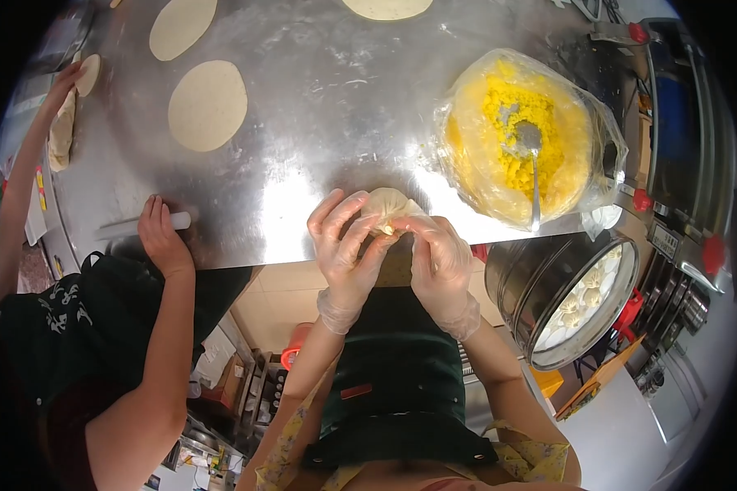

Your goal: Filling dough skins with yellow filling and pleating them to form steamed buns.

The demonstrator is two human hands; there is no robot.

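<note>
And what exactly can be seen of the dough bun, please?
The pale, soft-looking dough bun is rounded, its folds gathering toward the wearer, where a yellow speck shows. The gloved left hand and right hand pinch it there, at the near edge of the metal table. Whether it touches the table is unclear.

From close above, the head-worn fisheye faces down onto the metal table.

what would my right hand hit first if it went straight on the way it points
The dough bun: your right hand appears to be pinching its gathered end, though exact contact is hard to judge.
</note>
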